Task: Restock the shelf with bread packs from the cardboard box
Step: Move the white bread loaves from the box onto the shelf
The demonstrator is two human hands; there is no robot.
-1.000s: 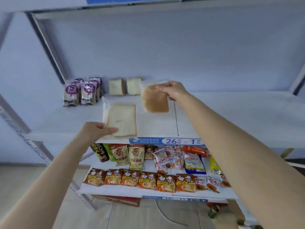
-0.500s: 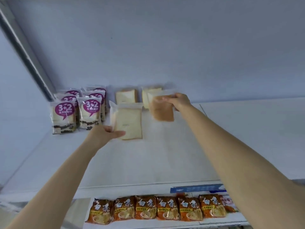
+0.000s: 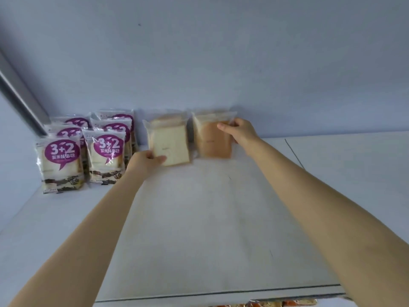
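Observation:
Both arms reach deep onto the white shelf. My left hand grips the lower left corner of a clear pack of white bread, which stands upright near the back wall. My right hand holds the right edge of a clear pack of brown bread, upright beside the white one. Each pack stands in front of another bread pack whose top just shows behind it. The cardboard box is out of view.
Several purple-labelled "3+2" bread packs stand in rows at the shelf's back left, close to my left hand. A grey upright post rises at the left. Snack packets peek out below the shelf's front edge.
Both hands have carried their packs from the shelf's front to the back and stood them upright before the earlier packs. The view has moved closer to the shelf.

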